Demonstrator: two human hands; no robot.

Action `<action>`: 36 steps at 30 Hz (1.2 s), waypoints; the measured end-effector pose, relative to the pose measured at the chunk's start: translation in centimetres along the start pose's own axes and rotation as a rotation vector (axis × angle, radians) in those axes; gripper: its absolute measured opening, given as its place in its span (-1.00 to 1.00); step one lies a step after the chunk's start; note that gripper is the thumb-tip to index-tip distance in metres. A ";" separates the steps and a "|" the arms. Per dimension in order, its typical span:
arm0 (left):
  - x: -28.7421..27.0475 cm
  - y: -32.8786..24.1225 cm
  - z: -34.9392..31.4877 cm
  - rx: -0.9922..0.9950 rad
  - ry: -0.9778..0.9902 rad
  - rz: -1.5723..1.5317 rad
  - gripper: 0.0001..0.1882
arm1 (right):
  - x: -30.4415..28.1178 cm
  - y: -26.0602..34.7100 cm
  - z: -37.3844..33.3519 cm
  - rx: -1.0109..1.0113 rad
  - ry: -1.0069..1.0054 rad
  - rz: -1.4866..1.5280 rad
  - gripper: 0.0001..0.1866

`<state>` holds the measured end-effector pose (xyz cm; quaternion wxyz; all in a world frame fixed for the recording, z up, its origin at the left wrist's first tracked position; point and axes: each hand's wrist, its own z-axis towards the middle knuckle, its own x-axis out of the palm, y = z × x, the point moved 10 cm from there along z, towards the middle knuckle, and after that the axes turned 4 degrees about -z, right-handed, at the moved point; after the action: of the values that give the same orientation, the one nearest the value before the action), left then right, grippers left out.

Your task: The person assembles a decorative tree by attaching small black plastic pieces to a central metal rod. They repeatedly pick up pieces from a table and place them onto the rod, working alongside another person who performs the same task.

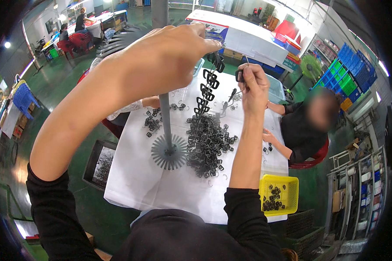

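Reaching with the left hand [176,50] to a hanging strand of black buckles [211,81], unclear whether gripping; pinching one black buckle [239,75] in the right hand [254,85]. Partly strung, judging by that strand; seemingly much left in the loose buckle pile [207,145] on the white table [170,195].

The heaped small black pieces [204,148] look like plastic with a low sheen; the grey pole [164,117] and its slotted disc [170,153] like matt metal. The bench covering [137,187] is smooth and white — paper or cloth, hard to tell. The yellow basket [294,195] is perforated plastic, the sleeves [50,204] matt black cloth — and the green floor [52,95] glossy.
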<state>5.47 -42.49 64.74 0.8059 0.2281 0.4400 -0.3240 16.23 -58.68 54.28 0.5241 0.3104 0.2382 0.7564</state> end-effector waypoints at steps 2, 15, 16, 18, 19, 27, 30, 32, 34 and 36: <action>-0.2 0.1 0.0 0.027 -0.029 -0.065 -0.50 | -2.7 -1.0 1.6 0.014 -0.005 -0.201 -0.85; -0.7 -0.4 0.4 0.058 -0.041 -0.018 -0.50 | 5.4 6.7 -2.7 -0.623 -0.282 -1.030 -0.69; -0.5 -0.3 0.6 0.039 -0.020 -0.022 -0.51 | 7.0 7.0 -2.8 -0.660 -0.276 -1.043 -0.68; -0.1 -0.2 1.1 0.019 0.024 0.006 -0.53 | 8.9 6.9 -2.8 -0.628 -0.248 -1.175 -0.75; 0.1 -0.2 1.4 0.018 0.049 0.036 -0.54 | 9.1 7.3 -3.0 -0.637 -0.296 -1.172 -0.78; 0.2 -0.2 1.6 0.013 -0.011 0.067 -0.51 | 7.1 5.0 -2.1 -0.294 -0.321 -0.607 -0.88; 0.6 -0.2 1.5 0.013 0.025 0.077 -0.50 | 6.4 2.1 -1.4 -0.063 -0.185 -0.153 -0.88; 0.7 0.0 1.4 -0.011 0.041 0.049 -0.49 | 6.2 1.5 -1.2 -0.029 -0.105 -0.097 -0.89; 0.7 0.1 1.3 -0.015 0.041 0.028 -0.49 | 5.7 0.7 -1.3 0.012 -0.054 -0.049 -0.89; 0.8 0.5 1.2 -0.033 0.048 0.046 -0.49 | 4.1 0.1 -1.1 0.019 -0.076 -0.068 -0.89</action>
<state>6.85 -43.18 64.66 0.8059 0.2326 0.4593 -0.2925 14.29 -54.87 54.50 0.5551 0.3359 0.2356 0.7236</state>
